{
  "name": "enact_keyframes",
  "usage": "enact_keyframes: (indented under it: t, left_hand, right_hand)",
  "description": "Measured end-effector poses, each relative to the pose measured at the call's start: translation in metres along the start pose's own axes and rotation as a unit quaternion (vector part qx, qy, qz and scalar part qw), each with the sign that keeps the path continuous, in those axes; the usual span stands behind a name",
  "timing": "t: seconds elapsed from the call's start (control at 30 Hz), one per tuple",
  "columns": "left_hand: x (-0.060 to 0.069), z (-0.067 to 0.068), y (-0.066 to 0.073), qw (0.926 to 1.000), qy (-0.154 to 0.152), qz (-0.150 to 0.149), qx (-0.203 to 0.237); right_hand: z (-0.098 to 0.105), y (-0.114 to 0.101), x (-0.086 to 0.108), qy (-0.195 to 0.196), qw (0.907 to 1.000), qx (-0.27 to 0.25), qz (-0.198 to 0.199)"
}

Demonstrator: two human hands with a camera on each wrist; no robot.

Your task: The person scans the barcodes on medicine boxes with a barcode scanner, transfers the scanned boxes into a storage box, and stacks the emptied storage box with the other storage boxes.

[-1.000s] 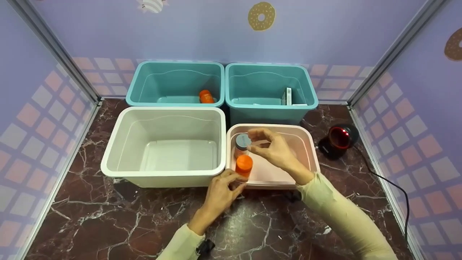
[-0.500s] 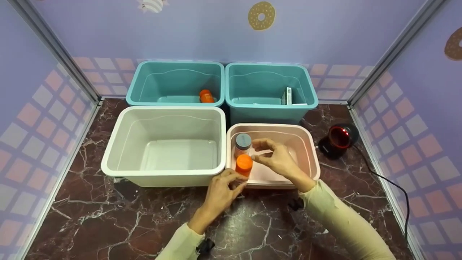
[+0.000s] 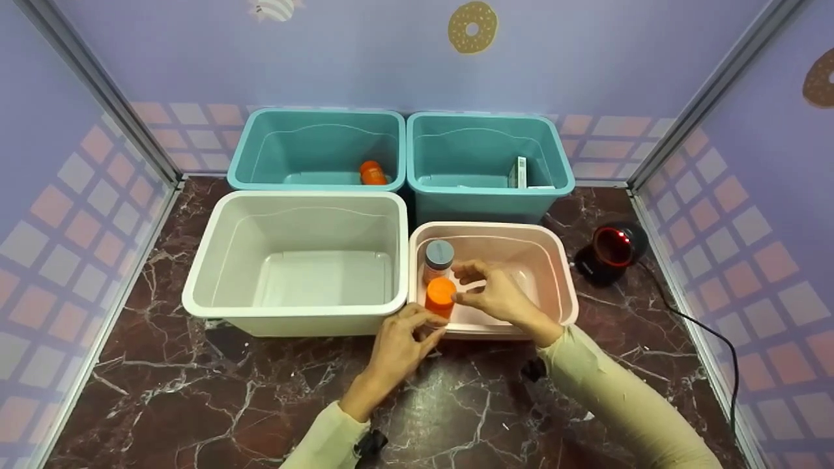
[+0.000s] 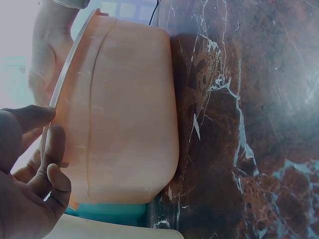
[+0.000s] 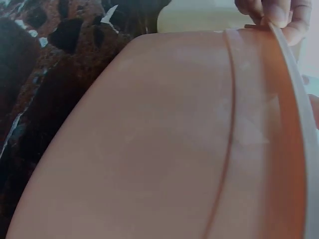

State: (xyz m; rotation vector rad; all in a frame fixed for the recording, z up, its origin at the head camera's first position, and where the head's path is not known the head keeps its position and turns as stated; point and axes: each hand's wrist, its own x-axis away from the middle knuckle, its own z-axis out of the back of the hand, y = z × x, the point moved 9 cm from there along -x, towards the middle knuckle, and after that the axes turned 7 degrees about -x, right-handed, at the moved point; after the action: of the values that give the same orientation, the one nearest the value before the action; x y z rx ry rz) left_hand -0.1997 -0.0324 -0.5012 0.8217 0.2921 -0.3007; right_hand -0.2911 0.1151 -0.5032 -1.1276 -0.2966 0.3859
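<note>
In the head view a pink bin holds an orange-lidded bottle at its front left corner. Just behind that bottle stands a grey-capped bottle. My left hand grips the bin's rim at this corner, beside the orange lid; in the left wrist view its thumb and fingers lie on both sides of the rim. Inside the bin, my right hand has its fingers apart and loosely bent. Its thumb tip is at the orange lid's right edge; whether it touches, I cannot tell. The right wrist view shows mostly the bin's outer wall.
A white bin adjoins the pink one on the left. Behind are two teal bins: the left one contains an orange bottle, the right one a small white box. A black scanner-like device with a cable stands right.
My right hand has moved from beside the grey cap toward the front, down to the orange lid. The left hand stays on the rim, and both bottles keep their places.
</note>
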Motion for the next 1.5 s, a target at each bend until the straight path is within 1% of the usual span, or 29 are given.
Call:
enact_keyframes:
  t: [0.17,0.37,0.57,0.8,1.1,1.17,1.33,1.5]
  left_hand:
    - [0.000,0.000,-0.001,1.0000,-0.001,0.002,-0.001]
    - [0.001,0.001,-0.001,1.0000,0.006,0.000,-0.005]
    - [0.002,0.000,-0.001,1.0000,0.008,-0.004,-0.001]
    - [0.001,0.001,-0.001,0.9999,0.013,-0.004,-0.004]
    - [0.001,0.001,-0.001,0.9999,0.009,0.005,-0.006]
    - [0.001,0.001,-0.001,0.9999,0.009,0.004,-0.004]
    - [0.001,0.002,-0.001,0.9999,0.012,0.001,-0.001]
    - [0.001,0.001,0.000,1.0000,0.008,0.002,0.000]
  right_hand:
    - [-0.006,0.004,-0.002,-0.009,0.9995,0.027,-0.010]
    - [-0.014,0.001,-0.006,-0.026,0.9982,0.054,0.004]
    - [-0.022,0.002,-0.009,-0.042,0.9975,0.057,0.005]
    - [-0.026,0.007,-0.014,-0.045,0.9972,0.060,-0.010]
    - [-0.031,0.010,-0.016,-0.047,0.9938,0.100,-0.005]
    - [-0.030,0.010,-0.017,-0.044,0.9930,0.109,-0.010]
    - [-0.030,0.010,-0.017,-0.043,0.9937,0.102,-0.017]
    - [-0.027,0.011,-0.015,-0.038,0.9942,0.099,-0.023]
